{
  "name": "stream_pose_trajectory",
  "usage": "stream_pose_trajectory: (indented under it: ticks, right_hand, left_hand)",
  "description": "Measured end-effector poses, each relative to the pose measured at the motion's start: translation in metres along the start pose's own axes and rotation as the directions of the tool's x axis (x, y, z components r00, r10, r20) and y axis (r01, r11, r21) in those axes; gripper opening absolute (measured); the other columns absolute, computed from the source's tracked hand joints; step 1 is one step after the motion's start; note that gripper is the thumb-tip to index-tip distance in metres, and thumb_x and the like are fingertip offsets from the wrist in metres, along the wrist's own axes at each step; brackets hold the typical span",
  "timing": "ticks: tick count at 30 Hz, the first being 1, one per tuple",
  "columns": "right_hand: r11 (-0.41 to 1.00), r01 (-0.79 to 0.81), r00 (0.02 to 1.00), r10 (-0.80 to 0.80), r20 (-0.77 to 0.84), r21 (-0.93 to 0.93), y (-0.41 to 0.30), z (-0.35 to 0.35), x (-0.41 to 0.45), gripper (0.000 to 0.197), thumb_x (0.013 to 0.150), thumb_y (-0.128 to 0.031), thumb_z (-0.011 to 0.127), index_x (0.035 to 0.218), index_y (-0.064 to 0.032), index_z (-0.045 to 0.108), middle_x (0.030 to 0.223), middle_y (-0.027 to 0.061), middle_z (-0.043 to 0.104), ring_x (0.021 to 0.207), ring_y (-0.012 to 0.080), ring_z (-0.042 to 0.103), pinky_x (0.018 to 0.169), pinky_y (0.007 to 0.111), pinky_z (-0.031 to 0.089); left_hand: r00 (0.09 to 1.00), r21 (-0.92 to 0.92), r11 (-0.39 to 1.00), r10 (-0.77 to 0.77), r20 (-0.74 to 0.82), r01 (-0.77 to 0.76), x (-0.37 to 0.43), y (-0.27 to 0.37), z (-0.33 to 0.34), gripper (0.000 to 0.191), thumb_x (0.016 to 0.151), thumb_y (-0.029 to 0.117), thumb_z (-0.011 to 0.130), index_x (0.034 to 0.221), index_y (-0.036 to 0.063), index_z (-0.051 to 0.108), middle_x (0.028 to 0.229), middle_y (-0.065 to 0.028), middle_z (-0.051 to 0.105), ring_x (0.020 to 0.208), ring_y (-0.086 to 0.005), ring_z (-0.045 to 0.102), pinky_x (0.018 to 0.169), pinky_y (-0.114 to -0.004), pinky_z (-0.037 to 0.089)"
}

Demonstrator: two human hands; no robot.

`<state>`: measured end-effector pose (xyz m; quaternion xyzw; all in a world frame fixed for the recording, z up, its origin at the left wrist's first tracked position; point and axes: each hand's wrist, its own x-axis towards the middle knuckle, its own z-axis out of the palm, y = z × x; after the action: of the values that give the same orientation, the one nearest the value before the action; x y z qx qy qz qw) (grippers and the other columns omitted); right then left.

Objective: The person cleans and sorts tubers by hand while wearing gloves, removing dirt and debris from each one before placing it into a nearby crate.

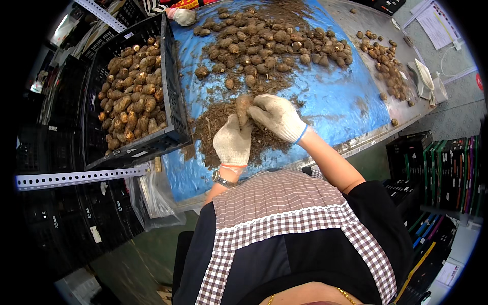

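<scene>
Between my two gloved hands is a long brown taro corm (243,107), held upright over the table. My left hand (233,143), in a cream knit glove with an orange cuff, grips its lower part. The fingers of my right hand (277,117), in a similar glove with a blue cuff, press against its side. Beneath them lies a heap of brown fibrous scrapings (213,120) on a blue plastic sheet (328,103). Farther off, a large pile of soil-covered taro corms (267,42) spreads over the sheet.
A black plastic crate (173,95) full of cleaner taro corms (133,91) stands at the left. Smaller corms (385,63) lie at the table's right, near a white scale-like device (422,80). Another person's gloved hand (184,17) rests at the far edge. Stacked black crates (450,171) stand right.
</scene>
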<state>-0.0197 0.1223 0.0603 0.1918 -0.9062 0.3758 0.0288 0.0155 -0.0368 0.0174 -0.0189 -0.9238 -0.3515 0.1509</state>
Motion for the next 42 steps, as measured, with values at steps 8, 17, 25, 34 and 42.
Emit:
stream_pose_trajectory:
  ticks: [8, 17, 25, 34, 42]
  right_hand:
    - [0.938, 0.346, 0.935, -0.344, 0.085, -0.011, 0.004, 0.026, -0.014, 0.012, 0.082, -0.011, 0.066, 0.074, -0.0035, 0.063, 0.072, 0.0129, 0.059, 0.072, 0.0322, 0.06, 0.066, 0.042, 0.049]
    - [0.961, -0.026, 0.999, 0.033, -0.02, 0.276, 0.024, -0.002, -0.017, 0.056, 0.087, -0.027, 0.069, 0.137, -0.0063, 0.053, 0.133, 0.0166, 0.057, 0.126, 0.0312, 0.053, 0.106, 0.04, 0.044]
    - [0.9, 0.056, 0.998, -0.045, -0.034, 0.433, 0.004, -0.008, -0.004, 0.032, 0.086, -0.013, 0.07, 0.116, -0.0043, 0.069, 0.129, 0.013, 0.06, 0.123, 0.0249, 0.055, 0.1, 0.038, 0.049]
    - [0.927, 0.045, 0.979, 0.034, -0.203, 0.372, 0.008, 0.005, -0.017, 0.015, 0.09, -0.011, 0.064, 0.098, -0.0013, 0.072, 0.123, 0.0155, 0.062, 0.113, 0.0239, 0.06, 0.091, 0.035, 0.051]
    - [0.735, -0.05, 0.999, 0.043, 0.027, 0.676, 0.012, -0.002, -0.01, 0.05, 0.097, -0.018, 0.059, 0.142, -0.0002, 0.047, 0.139, 0.0157, 0.054, 0.126, 0.0207, 0.052, 0.105, 0.034, 0.044]
  left_hand:
    - [0.991, -0.053, 0.994, -0.088, 0.103, 0.094, 0.009, -0.019, 0.001, 0.021, 0.09, 0.027, 0.066, 0.095, 0.007, 0.065, 0.078, -0.0192, 0.066, 0.073, -0.0407, 0.064, 0.063, -0.045, 0.051]
    - [0.812, -0.752, 0.326, -0.1, 0.574, 0.572, 0.006, -0.039, -0.002, 0.023, 0.094, 0.018, 0.067, 0.109, 0.0015, 0.064, 0.074, -0.0029, 0.061, 0.053, -0.0065, 0.051, 0.048, -0.023, 0.036]
    - [0.906, -0.73, 0.59, -0.003, 0.424, 0.344, 0.003, -0.025, 0.004, 0.027, 0.091, 0.017, 0.069, 0.11, -0.0015, 0.062, 0.089, -0.0064, 0.069, 0.077, -0.0177, 0.063, 0.068, -0.031, 0.05]
    - [0.771, -0.678, 0.382, -0.19, 0.607, 0.628, 0.0, -0.023, 0.0, 0.03, 0.097, 0.034, 0.063, 0.1, 0.0043, 0.063, 0.061, -0.0031, 0.054, 0.049, -0.0138, 0.049, 0.046, -0.03, 0.038]
    - [0.663, -0.548, -0.377, 0.365, 0.653, 0.747, 0.003, -0.05, 0.002, 0.043, 0.103, 0.047, 0.047, 0.105, 0.0058, 0.061, 0.076, -0.002, 0.059, 0.048, -0.0097, 0.046, 0.041, -0.026, 0.033]
